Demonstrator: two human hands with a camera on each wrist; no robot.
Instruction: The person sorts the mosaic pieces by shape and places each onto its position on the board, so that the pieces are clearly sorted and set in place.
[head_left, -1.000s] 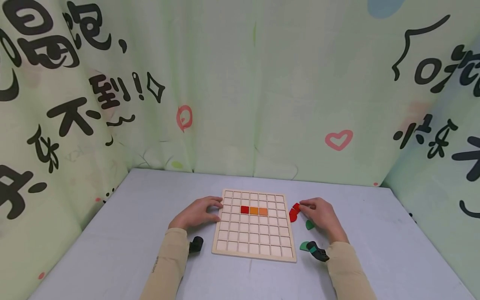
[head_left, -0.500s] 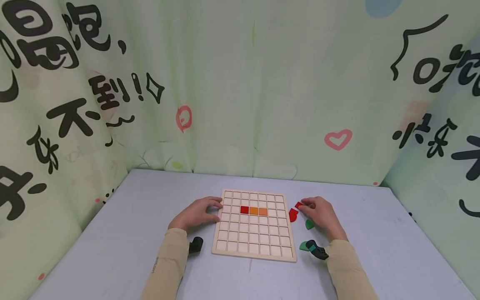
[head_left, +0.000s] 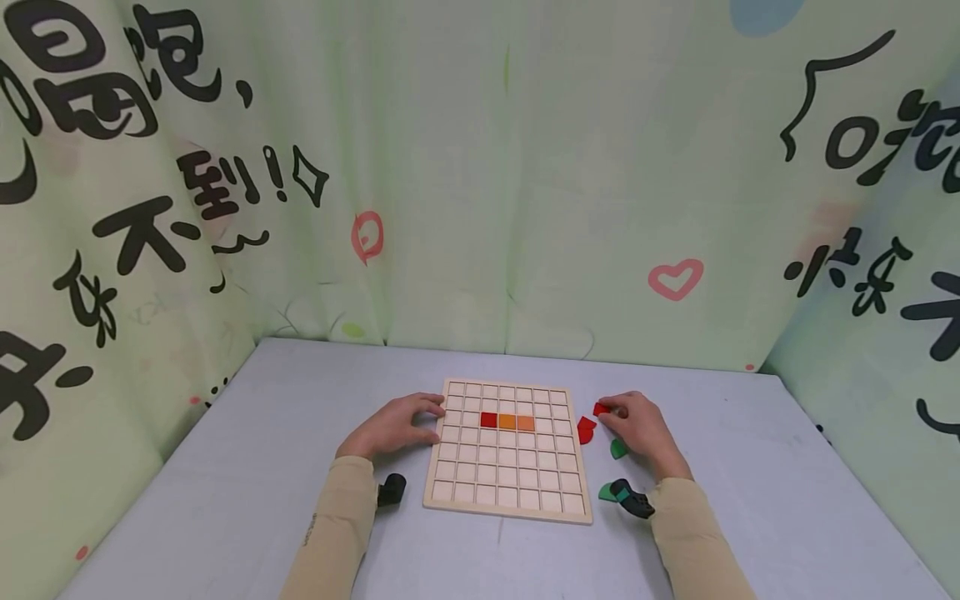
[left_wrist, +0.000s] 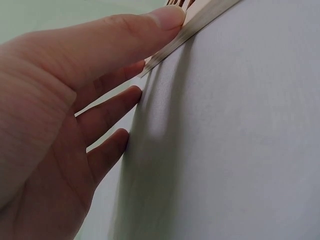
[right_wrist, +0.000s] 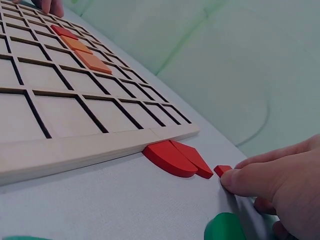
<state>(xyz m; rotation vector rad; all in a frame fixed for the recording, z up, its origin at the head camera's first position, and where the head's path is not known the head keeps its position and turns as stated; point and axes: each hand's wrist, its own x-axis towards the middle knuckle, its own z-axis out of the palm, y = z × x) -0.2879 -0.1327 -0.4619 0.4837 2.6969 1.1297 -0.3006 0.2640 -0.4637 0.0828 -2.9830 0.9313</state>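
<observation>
A pale wooden grid board (head_left: 510, 514) lies on the table. My left hand (head_left: 393, 425) is at its left edge, the thumb (left_wrist: 167, 19) touching the rim and the other fingers loosely extended. Off the board's right side, my right hand (head_left: 641, 425) pinches a small red tile (right_wrist: 221, 170) between thumb and forefinger, low over the table. Close by, against the board's edge, lie a red rounded piece (right_wrist: 169, 159) and a red angular piece (right_wrist: 194, 158). In the grid, a red square (head_left: 489, 419) and two orange squares (head_left: 507, 422) sit side by side in one row.
A green piece (head_left: 618, 449) lies below my right hand, and another green piece (head_left: 606, 492) is partly covered by the black wrist device (head_left: 633, 500). A second black device (head_left: 392, 490) is at my left wrist. A printed curtain (head_left: 465, 208) stands behind the table.
My right hand has drawn the small red tile a little to the right and away, leaving a gap to the other red pieces. The left hand and the board have stayed put.
</observation>
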